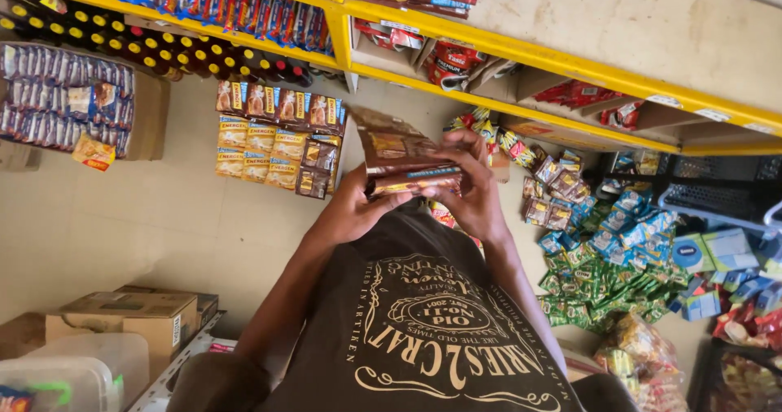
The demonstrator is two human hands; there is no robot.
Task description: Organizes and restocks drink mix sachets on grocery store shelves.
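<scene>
Both my hands hold a stack of brown snack packets (401,158) in front of my chest. My left hand (356,209) grips the stack from the lower left, thumb on its front edge. My right hand (475,190) wraps the right end, fingers curled over the top. The packets lie flat in a pile, the top one tilted up. Below the hands is my dark printed shirt (423,322).
Yellow shelves (521,53) run above with packets and dark bottles (163,49). Rows of brown and yellow packets (277,139) lie on the floor ahead. A heap of green and blue sachets (619,257) spreads to the right. Cardboard boxes (130,318) and a plastic tub (73,371) stand at lower left.
</scene>
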